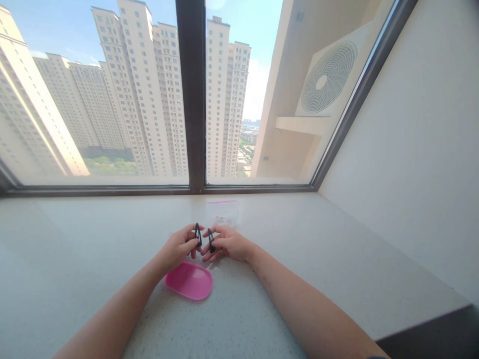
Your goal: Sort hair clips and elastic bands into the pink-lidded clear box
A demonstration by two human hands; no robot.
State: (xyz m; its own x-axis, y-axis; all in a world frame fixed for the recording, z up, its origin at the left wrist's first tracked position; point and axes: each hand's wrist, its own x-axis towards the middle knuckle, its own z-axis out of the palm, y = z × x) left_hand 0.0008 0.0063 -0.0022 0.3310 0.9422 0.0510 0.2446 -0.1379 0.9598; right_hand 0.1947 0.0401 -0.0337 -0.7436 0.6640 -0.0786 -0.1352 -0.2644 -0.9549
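My left hand (183,243) pinches a black snap hair clip (198,234) between thumb and fingers, the clip standing nearly upright. Close beside it, my right hand (225,243) grips a second black snap hair clip (211,241), tilted a little. A small gap separates the two clips. Below my left hand lies a shallow pink tray (190,281) with rounded ends, partly covered by that hand and wrist. Behind my right hand is a clear zip bag (226,212) with a pink seal line; small items show inside, too blurred to name.
The pale speckled sill (93,249) spreads under both arms. A dark window frame (196,189) runs along its back, with a white wall (411,174) at the right. The sill's edge drops to a dark area (430,331) at the lower right.
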